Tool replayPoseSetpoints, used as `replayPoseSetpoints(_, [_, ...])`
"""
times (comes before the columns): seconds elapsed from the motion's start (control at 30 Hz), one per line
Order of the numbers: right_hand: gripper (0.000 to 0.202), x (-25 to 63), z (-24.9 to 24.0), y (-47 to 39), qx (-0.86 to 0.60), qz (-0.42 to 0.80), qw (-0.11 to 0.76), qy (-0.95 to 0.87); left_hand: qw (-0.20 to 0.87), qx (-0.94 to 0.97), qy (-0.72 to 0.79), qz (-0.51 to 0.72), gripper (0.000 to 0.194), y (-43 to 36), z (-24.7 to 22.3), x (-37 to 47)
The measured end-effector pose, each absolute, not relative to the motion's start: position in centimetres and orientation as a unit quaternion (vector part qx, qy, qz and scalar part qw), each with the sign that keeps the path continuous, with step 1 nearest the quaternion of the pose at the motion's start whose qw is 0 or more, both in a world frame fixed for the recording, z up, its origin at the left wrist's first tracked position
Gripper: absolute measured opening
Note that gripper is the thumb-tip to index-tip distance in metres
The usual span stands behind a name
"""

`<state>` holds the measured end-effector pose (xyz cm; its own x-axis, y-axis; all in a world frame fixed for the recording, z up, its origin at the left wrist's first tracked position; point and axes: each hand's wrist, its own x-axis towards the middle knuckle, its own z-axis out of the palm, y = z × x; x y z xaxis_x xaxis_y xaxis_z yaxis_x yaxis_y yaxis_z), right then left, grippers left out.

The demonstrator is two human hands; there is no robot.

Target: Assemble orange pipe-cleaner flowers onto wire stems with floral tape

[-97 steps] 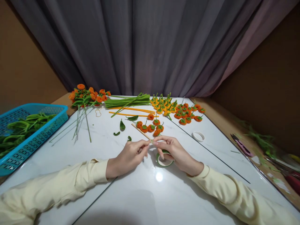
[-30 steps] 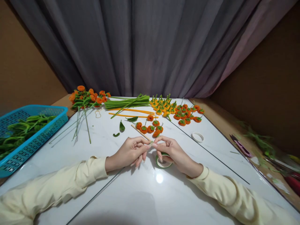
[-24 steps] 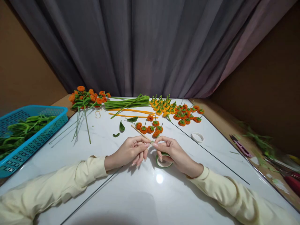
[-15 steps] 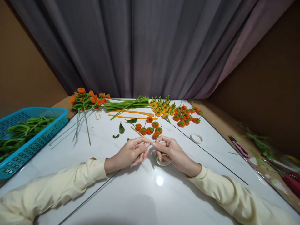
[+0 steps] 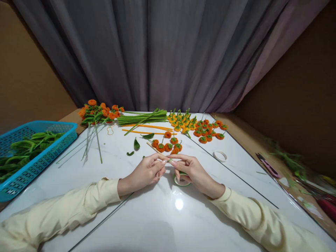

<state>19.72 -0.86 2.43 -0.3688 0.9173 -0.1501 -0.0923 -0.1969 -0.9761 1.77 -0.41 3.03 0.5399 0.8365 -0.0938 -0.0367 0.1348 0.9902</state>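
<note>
My left hand [image 5: 147, 171] and my right hand [image 5: 193, 171] meet at the middle of the white table, fingertips together. Something small, partly green, is pinched between them, too small to make out. A thin tan stick [image 5: 153, 147] slants up and left from behind the fingers of my left hand; whether it is held cannot be told. Under my right hand's fingers is a roll of green tape [image 5: 182, 183]. Just beyond the hands lie small orange flower heads [image 5: 168, 147] with green undersides and thin wires.
A blue basket [image 5: 39, 154] of green leaves stands at left. Behind are orange flowers [image 5: 91, 102], green stems [image 5: 144, 118] and yellow flower heads [image 5: 181, 122]. A white ring [image 5: 219, 156] and pink-handled snips [image 5: 270, 168] lie at right.
My right hand's index finger has straightened and reaches further left over my left fingertips. The view has shifted slightly; the objects on the table look unmoved.
</note>
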Motion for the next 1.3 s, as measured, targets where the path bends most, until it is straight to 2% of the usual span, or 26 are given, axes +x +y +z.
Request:
replayPoseSetpoints(0.43, [0.044,19.7,2.7,-0.9,-0.428,0.651,0.405,-0.478,0.670,0.566,0.362,0.315,0.037,-0.2,3.3,1.9])
replayPoseSetpoints(0.73, [0.033,19.7,2.7,-0.9,-0.430,0.659,0.397,-0.472,0.615,0.595,0.421,0.301,0.035,-0.7,3.8,1.8])
replayPoseSetpoints(0.83, [0.032,19.8,2.8,-0.8,-0.421,0.662,0.405,-0.470,0.558,0.643,0.439,0.289,0.029,-0.7,3.9,1.6])
replayPoseSetpoints(1.0, [0.032,20.0,3.8,-0.7,-0.405,0.659,0.419,-0.476,0.310,0.803,0.420,0.288,0.020,-1.0,4.4,0.8])
replayPoseSetpoints(1.07, [0.032,20.0,4.6,-0.7,-0.397,0.652,0.422,-0.489,0.250,0.828,0.404,0.297,0.017,-1.2,5.1,0.6])
replayPoseSetpoints(1.3, [0.029,19.5,8.6,-0.4,-0.339,0.625,0.447,-0.542,0.295,0.795,0.373,0.376,0.020,-1.8,7.6,0.7])
